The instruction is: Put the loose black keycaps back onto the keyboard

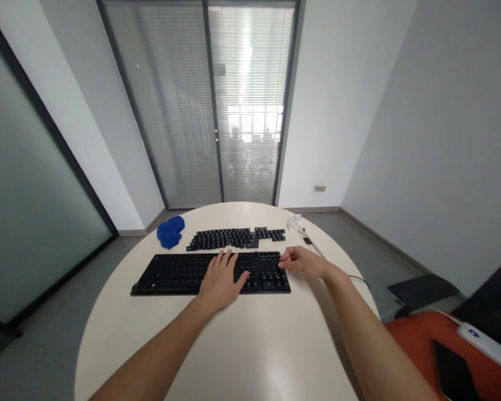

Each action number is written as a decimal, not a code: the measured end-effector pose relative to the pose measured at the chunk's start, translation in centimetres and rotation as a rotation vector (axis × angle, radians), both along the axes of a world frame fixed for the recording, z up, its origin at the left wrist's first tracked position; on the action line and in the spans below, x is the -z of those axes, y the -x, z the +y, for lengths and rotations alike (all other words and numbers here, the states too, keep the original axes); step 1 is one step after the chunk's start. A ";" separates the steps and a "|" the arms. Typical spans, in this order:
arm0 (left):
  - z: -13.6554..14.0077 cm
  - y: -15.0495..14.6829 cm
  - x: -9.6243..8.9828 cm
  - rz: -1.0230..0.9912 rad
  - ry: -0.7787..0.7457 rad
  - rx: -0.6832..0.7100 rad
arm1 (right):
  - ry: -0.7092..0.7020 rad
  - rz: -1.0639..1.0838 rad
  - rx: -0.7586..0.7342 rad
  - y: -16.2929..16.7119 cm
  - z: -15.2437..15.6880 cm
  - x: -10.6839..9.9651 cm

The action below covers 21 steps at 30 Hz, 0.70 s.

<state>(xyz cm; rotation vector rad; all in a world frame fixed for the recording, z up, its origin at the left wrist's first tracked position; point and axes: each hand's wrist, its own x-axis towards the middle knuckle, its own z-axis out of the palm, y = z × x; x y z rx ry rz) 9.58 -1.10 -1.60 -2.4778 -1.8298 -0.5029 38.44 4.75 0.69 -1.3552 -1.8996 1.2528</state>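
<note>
A black keyboard point(173, 273) lies across the round table, with bare key positions over its left part and keycaps seated at its right end. My left hand point(220, 281) rests on the keyboard's middle, fingers spread. At the right end, by the number pad, my right hand point(303, 262) has its fingers pinched together; whatever may be between them is too small to make out. Just beyond the keyboard, loose black keycaps point(221, 239) sit in rows, with a smaller group of keycaps point(271, 234) to their right.
A blue cloth point(171, 231) lies at the table's far left. Crumpled white tissue point(294, 222) and a thin pale stick point(315, 247) are at the far right. A dark cable point(361, 279) runs off the right edge. An orange chair seat point(417, 340) holds a phone point(455, 370) and white power strip point(488, 345).
</note>
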 end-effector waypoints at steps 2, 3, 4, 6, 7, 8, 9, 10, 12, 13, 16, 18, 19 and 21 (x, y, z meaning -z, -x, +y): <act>0.0 0.0 0.0 0.006 -0.001 -0.002 | 0.008 -0.022 0.015 0.0 0.1 0.0; 0.0 0.0 0.0 0.008 -0.001 -0.003 | 0.011 -0.045 0.019 -0.1 0.2 0.1; 0.0 0.0 -0.1 0.009 -0.001 -0.004 | 0.013 -0.068 0.018 -0.1 0.2 0.1; -0.1 0.0 -0.1 0.011 -0.004 -0.002 | 0.019 -0.108 -0.001 -0.3 0.3 0.2; -0.1 0.0 -0.2 0.012 -0.005 -0.001 | 0.021 -0.115 -0.010 -0.4 0.3 0.3; -0.1 0.0 -0.2 0.013 -0.005 -0.001 | 0.022 -0.114 -0.017 -0.4 0.3 0.5; -0.1 0.0 -0.3 0.014 -0.004 -0.001 | 0.022 -0.109 -0.016 -0.5 0.3 0.6; -0.1 0.0 -0.3 0.016 -0.002 -0.002 | 0.017 -0.105 -0.010 -0.5 0.3 0.7; -0.1 -0.1 -0.4 0.018 0.000 -0.004 | -0.017 -0.087 -0.011 -0.6 0.3 0.8; -0.2 -0.1 -0.4 0.020 0.001 -0.004 | -0.045 -0.077 -0.022 -0.7 0.3 0.9; -0.2 -0.1 -0.5 0.022 0.001 -0.002 | -0.188 -0.062 -0.023 -0.7 0.4 1.1; -0.2 -0.1 -0.5 0.019 0.005 0.001 | -0.330 -0.118 0.086 -0.6 0.7 1.5; -0.2 0.0 -0.6 0.017 0.008 0.002 | -0.403 -0.171 0.169 -0.5 1.0 1.7; -0.2 0.0 -0.6 0.014 0.013 0.003 | -0.516 -0.310 0.330 -0.2 1.6 2.2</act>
